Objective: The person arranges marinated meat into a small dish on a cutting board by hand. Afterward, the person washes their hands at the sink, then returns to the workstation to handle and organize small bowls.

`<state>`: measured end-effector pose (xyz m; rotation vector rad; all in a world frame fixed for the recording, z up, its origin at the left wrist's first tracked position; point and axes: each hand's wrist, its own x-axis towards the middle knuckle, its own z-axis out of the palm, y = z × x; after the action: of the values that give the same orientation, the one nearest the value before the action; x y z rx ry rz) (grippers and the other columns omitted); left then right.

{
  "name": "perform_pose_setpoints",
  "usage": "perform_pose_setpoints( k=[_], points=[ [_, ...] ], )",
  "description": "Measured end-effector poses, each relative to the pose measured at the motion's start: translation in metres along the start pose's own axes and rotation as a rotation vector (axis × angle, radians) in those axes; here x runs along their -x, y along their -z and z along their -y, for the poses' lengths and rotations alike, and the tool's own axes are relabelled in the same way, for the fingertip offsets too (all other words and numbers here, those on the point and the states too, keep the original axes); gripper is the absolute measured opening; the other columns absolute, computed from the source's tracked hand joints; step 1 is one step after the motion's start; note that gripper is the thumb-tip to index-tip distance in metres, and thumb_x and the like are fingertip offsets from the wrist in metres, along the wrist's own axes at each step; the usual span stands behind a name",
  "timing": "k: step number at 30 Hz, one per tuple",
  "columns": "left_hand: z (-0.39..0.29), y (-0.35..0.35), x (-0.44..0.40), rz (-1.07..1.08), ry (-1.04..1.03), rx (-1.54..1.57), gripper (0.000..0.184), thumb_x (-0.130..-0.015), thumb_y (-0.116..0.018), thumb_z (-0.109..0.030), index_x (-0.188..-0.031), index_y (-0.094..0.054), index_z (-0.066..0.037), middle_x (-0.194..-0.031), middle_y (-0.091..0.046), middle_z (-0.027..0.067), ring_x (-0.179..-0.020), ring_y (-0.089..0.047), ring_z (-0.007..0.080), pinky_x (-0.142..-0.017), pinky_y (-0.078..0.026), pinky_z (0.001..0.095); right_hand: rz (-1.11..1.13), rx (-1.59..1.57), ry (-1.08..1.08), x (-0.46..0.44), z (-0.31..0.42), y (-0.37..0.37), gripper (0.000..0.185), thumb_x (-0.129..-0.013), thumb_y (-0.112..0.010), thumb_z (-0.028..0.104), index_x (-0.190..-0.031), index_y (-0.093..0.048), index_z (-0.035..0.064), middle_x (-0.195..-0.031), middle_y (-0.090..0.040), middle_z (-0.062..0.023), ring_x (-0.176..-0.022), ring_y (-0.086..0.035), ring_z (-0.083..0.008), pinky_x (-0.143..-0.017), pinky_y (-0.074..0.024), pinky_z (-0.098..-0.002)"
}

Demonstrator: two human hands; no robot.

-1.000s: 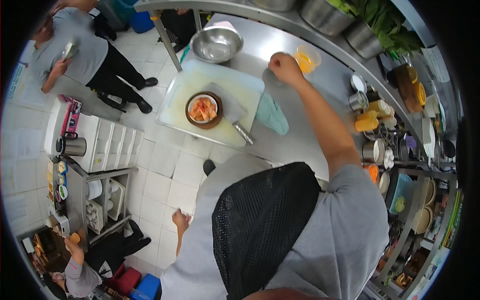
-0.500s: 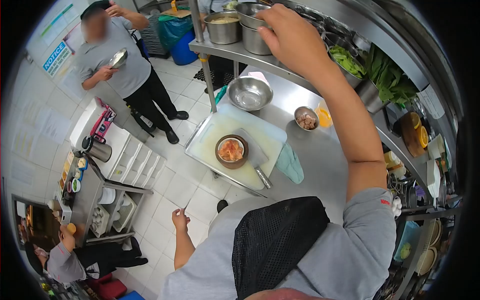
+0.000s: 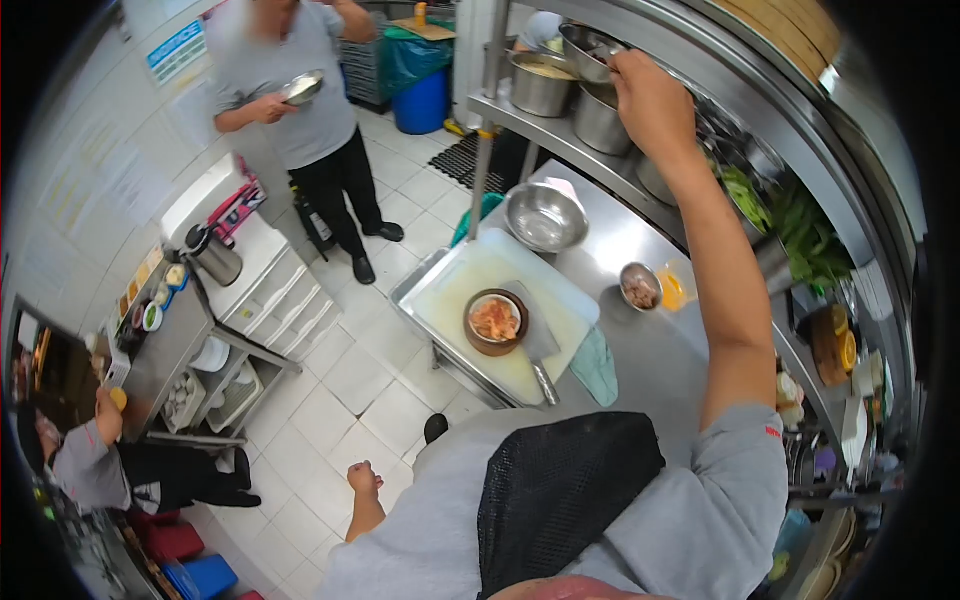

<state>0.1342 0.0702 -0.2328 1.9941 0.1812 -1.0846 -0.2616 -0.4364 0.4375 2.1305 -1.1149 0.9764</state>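
Observation:
My right hand [image 3: 650, 100] is raised to the upper shelf, its fingers closed on the rim of a metal bowl [image 3: 588, 52] that sits over the steel pots. Low beside my body, my left hand [image 3: 365, 478] hangs over the floor with curled fingers; whether it holds anything is too small to tell. On the cutting board [image 3: 450, 290] stands a brown pot [image 3: 493, 345] with reddish food in a white bowl, next to a cleaver [image 3: 540, 345]. A small bowl of meat [image 3: 640, 287] rests on the steel counter near an orange-yellow container [image 3: 672, 290].
A large metal bowl [image 3: 546, 216] stands behind the board, and a green cloth [image 3: 597, 368] lies at its right. One person [image 3: 300, 110] stands at the upper left holding a metal bowl. Another person [image 3: 90, 465] is at the lower left. Leafy greens [image 3: 805, 235] fill the right shelf.
My right hand has risen from the counter to the shelf and closed on the bowl rim. The small meat bowl, hidden under it at first, now shows. The view has shifted, and my left hand stays low.

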Motion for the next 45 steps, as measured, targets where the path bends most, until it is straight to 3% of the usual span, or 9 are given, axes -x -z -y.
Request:
perform_pose_setpoints(
  k=[8, 12, 17, 23, 27, 37, 40, 43, 45],
  points=[
    [-0.018, -0.025, 0.010, -0.014, -0.081, 0.064, 0.034, -0.094, -0.068, -0.021, -0.120, -0.054, -0.004, -0.070, -0.059, 0.0091, -0.050, -0.062, 0.0219, -0.044, -0.055, 0.0367, 0.038, -0.076, 0.089, -0.036, 0.015, -0.056, 0.016, -0.098, -0.059, 0.018, -0.110, -0.068, 0.0112, -0.107, -0.069, -0.0092, -0.094, -0.068, -0.0377, -0.079, -0.0543, -0.0502],
    [-0.025, -0.035, 0.015, 0.000, -0.135, 0.088, 0.037, -0.093, -0.069, -0.021, -0.123, -0.054, -0.003, -0.066, -0.058, 0.0083, -0.050, -0.062, 0.0216, -0.044, -0.054, 0.0360, 0.038, -0.068, 0.194, -0.037, -0.001, -0.046, 0.033, -0.094, -0.060, 0.021, -0.122, -0.069, 0.0060, -0.124, -0.068, -0.0186, -0.106, -0.068, -0.0414, -0.093, -0.0529, -0.0492],
    [-0.007, -0.030, 0.017, -0.016, -0.098, 0.063, 0.037, -0.093, -0.069, -0.020, -0.121, -0.054, -0.002, -0.066, -0.058, 0.0086, -0.049, -0.061, 0.0219, -0.042, -0.052, 0.0359, 0.415, 0.047, -0.154, -0.042, -0.031, -0.026, 0.029, -0.088, -0.061, 0.016, -0.107, -0.073, -0.0026, -0.107, -0.072, -0.0290, -0.103, -0.070, -0.0433, -0.094, -0.0532, -0.0487],
    [0.006, -0.017, 0.009, -0.017, -0.052, -0.022, 0.032, -0.093, -0.068, -0.019, -0.117, -0.055, -0.001, -0.075, -0.063, 0.0119, -0.050, -0.062, 0.0229, -0.042, -0.054, 0.0369, 0.726, -0.039, -0.212, -0.055, -0.060, -0.041, 0.027, -0.077, -0.073, 0.021, -0.093, -0.078, -0.0006, -0.089, -0.075, -0.0204, -0.080, -0.072, -0.0300, -0.076, -0.0558, -0.0397],
    [-0.008, -0.020, 0.009, -0.016, -0.098, 0.016, 0.032, -0.094, -0.069, -0.020, -0.117, -0.056, -0.002, -0.078, -0.064, 0.0127, -0.051, -0.063, 0.0223, -0.043, -0.055, 0.0363, 0.830, -0.019, -0.166, -0.061, -0.067, -0.052, 0.024, -0.075, -0.071, 0.017, -0.088, -0.078, -0.0011, -0.078, -0.073, -0.0184, -0.069, -0.068, -0.0270, -0.066, -0.0533, -0.0407],
    [-0.009, -0.024, 0.009, 0.011, -0.098, 0.024, 0.031, -0.094, -0.068, -0.019, -0.116, -0.056, -0.001, -0.072, -0.063, 0.0111, -0.049, -0.063, 0.0219, -0.042, -0.054, 0.0352, 0.739, 0.011, 0.005, -0.058, -0.088, -0.078, 0.021, -0.074, -0.068, 0.012, -0.086, -0.077, -0.0023, -0.076, -0.072, -0.0191, -0.070, -0.067, -0.0284, -0.069, -0.0535, -0.0418],
    [-0.004, -0.018, 0.011, -0.009, -0.082, -0.016, 0.030, -0.093, -0.067, -0.019, -0.114, -0.057, -0.001, -0.073, -0.063, 0.0115, -0.049, -0.063, 0.0221, -0.042, -0.054, 0.0354, 0.714, 0.017, -0.063, -0.061, -0.050, -0.033, 0.020, -0.075, -0.067, 0.012, -0.084, -0.075, -0.0042, -0.074, -0.071, -0.0192, -0.068, -0.067, -0.0289, -0.068, -0.0532, -0.0427],
    [0.003, -0.014, 0.009, -0.022, -0.076, -0.025, 0.028, -0.093, -0.067, -0.019, -0.112, -0.058, -0.001, -0.075, -0.063, 0.0123, -0.050, -0.063, 0.0224, -0.042, -0.055, 0.0355, 0.832, -0.007, -0.175, -0.062, -0.052, -0.032, 0.021, -0.076, -0.066, 0.013, -0.084, -0.075, -0.0051, -0.073, -0.070, -0.0191, -0.066, -0.067, -0.0309, -0.067, -0.0530, -0.0435],
    [0.001, -0.011, 0.013, -0.013, -0.080, -0.030, 0.027, -0.093, -0.066, -0.019, -0.111, -0.057, -0.002, -0.072, -0.060, 0.0106, -0.050, -0.062, 0.0221, -0.043, -0.056, 0.0374, 0.841, -0.001, -0.047, -0.060, -0.077, -0.061, 0.022, -0.077, -0.066, 0.014, -0.082, -0.074, -0.0051, -0.072, -0.070, -0.0195, -0.065, -0.066, -0.0322, -0.066, -0.0527, -0.0439]
  ],
)
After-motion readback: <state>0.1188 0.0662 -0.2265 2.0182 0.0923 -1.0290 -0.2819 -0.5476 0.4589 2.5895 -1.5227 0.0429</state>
